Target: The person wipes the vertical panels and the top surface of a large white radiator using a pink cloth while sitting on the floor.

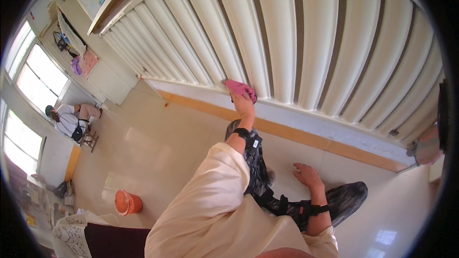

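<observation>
My left hand (pixel 244 104) grips a pink cloth (pixel 239 88) and presses it against the bottom end of a column of the cream-coloured radiator (pixel 283 39). The radiator's long vertical columns rise above a low white wall strip (pixel 304 118). Over my bent right leg, my right hand (pixel 307 176) hangs with fingers loosely spread and nothing in it. It is apart from the radiator. Both wrists wear black straps, and my knees, in dark patterned trousers (pixel 251 165), are bent in front of me.
An orange bucket (pixel 128 202) stands on the glossy tile floor (pixel 172 143) to my left. Farther off, a person (pixel 71 120) sits on a low wooden stool (pixel 90 140) by the windows. A pipe (pixel 426 147) is at the radiator's right end; dark-red fabric (pixel 114 240) lies behind at lower left.
</observation>
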Tool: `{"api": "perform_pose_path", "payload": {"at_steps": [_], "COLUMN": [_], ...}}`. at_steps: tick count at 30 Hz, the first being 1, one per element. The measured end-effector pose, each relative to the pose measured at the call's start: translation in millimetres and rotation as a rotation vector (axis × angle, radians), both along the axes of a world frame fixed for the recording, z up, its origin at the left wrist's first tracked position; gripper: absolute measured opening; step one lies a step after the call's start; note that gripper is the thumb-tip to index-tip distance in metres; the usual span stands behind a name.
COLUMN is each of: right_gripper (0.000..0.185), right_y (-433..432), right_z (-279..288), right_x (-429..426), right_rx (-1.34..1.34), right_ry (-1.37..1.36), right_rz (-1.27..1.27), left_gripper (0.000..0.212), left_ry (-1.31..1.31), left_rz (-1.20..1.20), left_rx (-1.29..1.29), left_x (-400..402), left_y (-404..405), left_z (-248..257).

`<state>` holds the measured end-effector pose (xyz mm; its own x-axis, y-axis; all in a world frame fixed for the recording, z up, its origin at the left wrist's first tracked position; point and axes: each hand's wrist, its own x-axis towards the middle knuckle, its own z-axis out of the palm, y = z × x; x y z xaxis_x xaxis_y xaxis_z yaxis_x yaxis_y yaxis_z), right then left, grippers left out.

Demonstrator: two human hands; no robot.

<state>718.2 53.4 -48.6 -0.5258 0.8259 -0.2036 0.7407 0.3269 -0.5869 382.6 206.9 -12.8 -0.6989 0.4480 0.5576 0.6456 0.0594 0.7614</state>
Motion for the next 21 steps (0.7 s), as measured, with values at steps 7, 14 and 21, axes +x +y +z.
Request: {"api": "perform_pose_path", "payload": {"at_steps": [7,14,21], "right_gripper": [0.040,0.040,0.036], "right_y": [2.7,3.2,0.0], "right_z": [-10.4,-11.6,-18.7], "right_x": [3.5,6.2,11.4], "right_rx": [-0.023,-0.011,-0.031], "right_ry": [-0.013,0.017,0.118], "right_rz": [0.000,-0.020,-0.047], "left_gripper": [0.030,0.035,0.043], "left_ry": [-0.240,0.293,0.544], "left_rz": [0.025,-0.021,0.305], "left_rx": [0.074,0.435,0.306], "left_x": [-86.1,-156.5,-147.5], "left_y": [-34.9,-13.3,15.5], "left_z": [59.4,310.7,347.6]}}
